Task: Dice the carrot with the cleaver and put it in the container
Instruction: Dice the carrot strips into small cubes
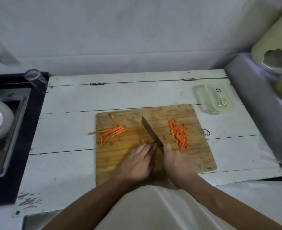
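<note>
The chopping board [155,143] was bare wood, matt and scored with knife marks, darker where worn. The cleaver [151,132] had a dull metal blade with little shine. The desk [67,123] was of white-painted planks, the paint chipped and scuffed at the near edge, with small metal hinges along the back. The container [215,98] was clear, glossy plastic with a green rim on its lid. The diced carrot [179,134] looked moist and matt.
</note>
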